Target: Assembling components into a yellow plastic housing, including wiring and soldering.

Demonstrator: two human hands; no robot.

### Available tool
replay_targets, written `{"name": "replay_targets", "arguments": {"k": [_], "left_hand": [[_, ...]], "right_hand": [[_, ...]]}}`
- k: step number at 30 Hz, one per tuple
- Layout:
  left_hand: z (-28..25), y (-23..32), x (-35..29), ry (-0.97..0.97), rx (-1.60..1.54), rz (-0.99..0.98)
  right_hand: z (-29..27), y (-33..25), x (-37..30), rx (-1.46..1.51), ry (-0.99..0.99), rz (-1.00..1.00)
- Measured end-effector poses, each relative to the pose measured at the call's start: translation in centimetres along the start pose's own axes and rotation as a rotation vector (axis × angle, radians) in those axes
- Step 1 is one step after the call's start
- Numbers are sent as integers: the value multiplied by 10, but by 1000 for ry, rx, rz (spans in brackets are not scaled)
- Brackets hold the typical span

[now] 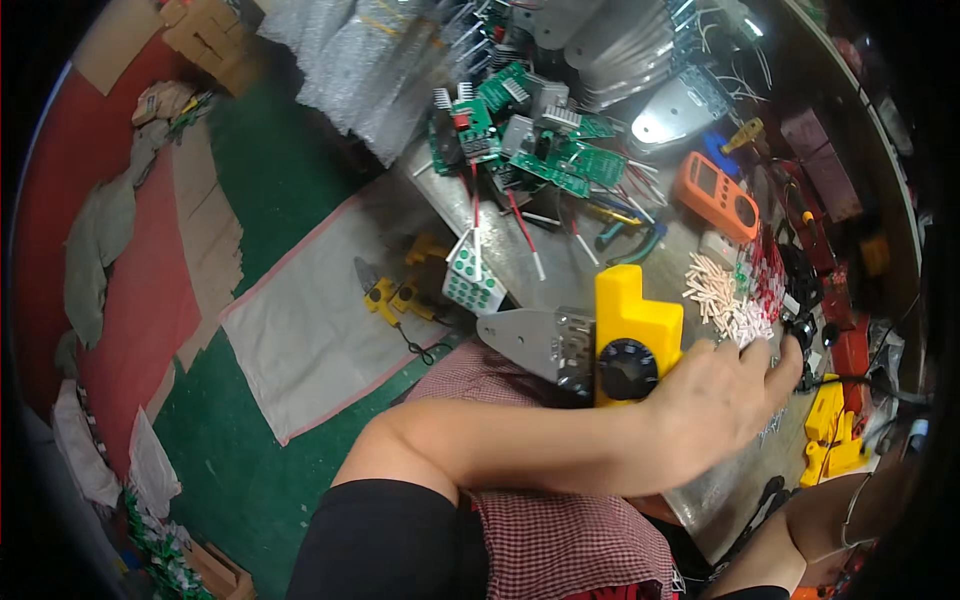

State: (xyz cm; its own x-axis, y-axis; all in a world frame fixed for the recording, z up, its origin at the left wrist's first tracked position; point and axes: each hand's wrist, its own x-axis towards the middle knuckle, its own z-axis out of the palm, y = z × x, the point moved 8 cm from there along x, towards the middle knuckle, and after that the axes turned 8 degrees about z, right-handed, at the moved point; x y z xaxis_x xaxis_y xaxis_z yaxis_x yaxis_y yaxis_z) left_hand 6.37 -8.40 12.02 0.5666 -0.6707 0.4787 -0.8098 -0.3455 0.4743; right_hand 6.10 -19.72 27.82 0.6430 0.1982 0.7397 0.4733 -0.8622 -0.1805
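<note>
Yellow plastic, head view: one blocky, stepped housing [637,305] with a ribbed, round black dial [627,370], lying just beside your left wrist. Joined at its left, one dull grey metal plate [525,340], flat, round-nosed and pierced.

Left hand [725,395]: fingers bent and slightly spread at the near edge of the small tubes [712,290], peach and white, heaped on the metal surface [558,270]. Fingertips hidden; you cannot tell how far this grip closes, nor whether it has hold of a tube.

Right forearm [810,535]: at lower right, thin band at the wrist; its hand sinks into the dark rim, grip unreadable.

Risks, as judged:
- Housing: support hidden behind your forearm; a careless wrist could nudge it and tip the plate.
- Tubes: short, light, loose; a sweeping finger could scatter them or mix the two colours.
- Red wires [768,272]: thin, tangled, close behind the heap; a fingertip could snag them.

Further materials: green circuit boards [575,165] with finned grey metal; orange multimeter [718,195], rounded slab; clear bubble wrap [350,85], crinkled; checked cloth [570,535], woven, over your lap.
</note>
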Motion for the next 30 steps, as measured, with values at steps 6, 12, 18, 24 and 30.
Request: {"name": "replay_targets", "arguments": {"k": [6, 12, 18, 24, 30], "left_hand": [[-140, -76, -85, -56, -610, -256], [-219, -179, -213, 5, -739, -656], [-115, -375, -390, -375, -318, -933], [-4, -519, -506, -495, 491, -989], [108, -575, -571, -595, 94, -1193]], "right_hand": [[24, 9, -46, 622, -11, 598], [165, -69, -49, 934, -739, 797], [186, -48, -70, 880, -771, 1047], [203, -8, -31, 181, -760, 781], [211, 46, 46, -125, -281, 485]]}}
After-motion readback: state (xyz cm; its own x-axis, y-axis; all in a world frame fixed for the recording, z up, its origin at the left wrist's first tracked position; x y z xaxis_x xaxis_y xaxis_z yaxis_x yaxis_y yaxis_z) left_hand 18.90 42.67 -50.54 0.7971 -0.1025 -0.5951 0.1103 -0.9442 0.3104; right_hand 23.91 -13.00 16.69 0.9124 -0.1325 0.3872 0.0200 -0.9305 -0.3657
